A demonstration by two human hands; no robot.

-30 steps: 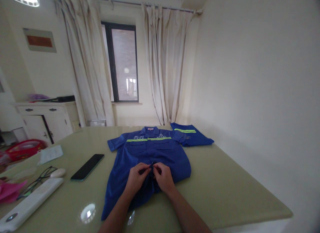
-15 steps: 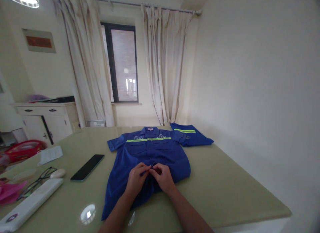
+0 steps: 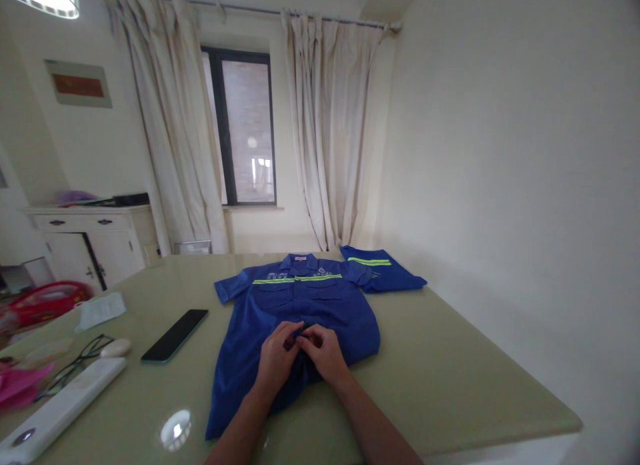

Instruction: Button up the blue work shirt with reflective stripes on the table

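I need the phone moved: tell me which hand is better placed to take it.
Left, I'd say: the phone lies left of the shirt, nearer the left hand. The right hand would likely reach across. Both pinch the shirt, so either must let go first.

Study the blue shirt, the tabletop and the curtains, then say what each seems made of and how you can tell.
Shirt: matt cloth, perhaps a cotton blend; it bends into soft folds.
Tabletop: hard and glossy, possibly glass or polished stone; it mirrors light brightly.
Curtains: matt fabric, fibre unclear; they hang in loose, uneven pleats.
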